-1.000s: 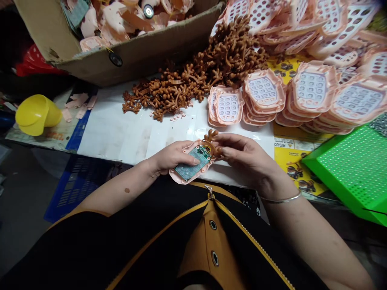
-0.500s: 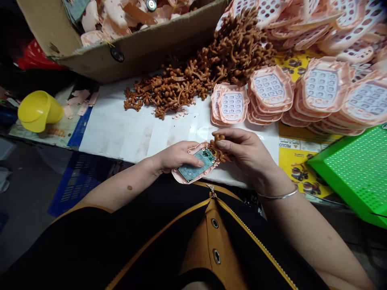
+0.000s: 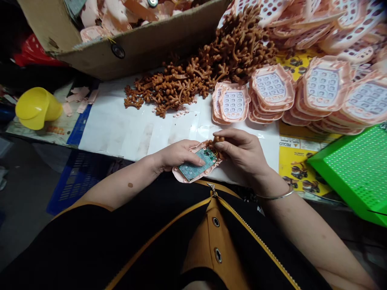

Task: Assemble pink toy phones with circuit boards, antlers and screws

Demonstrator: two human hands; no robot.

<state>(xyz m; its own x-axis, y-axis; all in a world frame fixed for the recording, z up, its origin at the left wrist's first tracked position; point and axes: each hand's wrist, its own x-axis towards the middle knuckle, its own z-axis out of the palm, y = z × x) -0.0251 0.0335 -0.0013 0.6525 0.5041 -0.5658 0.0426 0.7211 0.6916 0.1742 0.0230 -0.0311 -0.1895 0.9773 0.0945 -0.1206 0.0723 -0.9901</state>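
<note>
Two hands are sharing one piece of work at the near edge, just beyond the zip pull (image 3: 212, 187). The left hand (image 3: 178, 156) is gripping a pink shell (image 3: 180, 175) from its left side, thumb lying across the circuit board (image 3: 195, 163) inside. Over on the right, the right hand (image 3: 243, 151) is pinching a brown branched piece (image 3: 220, 141) at the shell's far right end, and thin yellow wires (image 3: 215, 153) are showing right beside it. Trouble could be brewing there: a wire caught under the brown part could be getting nipped, and a crooked push could be straining a prong. (Whether the piece is seated I cannot tell; the fingers are covering it.) Too heavy a thumb could be stressing the board; too light a hold could be letting the shell slip off the edge.

Farther out, a stack of pink panels (image 3: 234, 104) is standing on the white surface (image 3: 121, 133), where a stray knuckle could be toppling it. Beyond, to the left, brown pieces (image 3: 181, 82) are lying tangled. Far left, a black disc (image 3: 117, 50) is dangling outside a cardboard box (image 3: 145, 50), where any snag could be tearing its lead.
</note>
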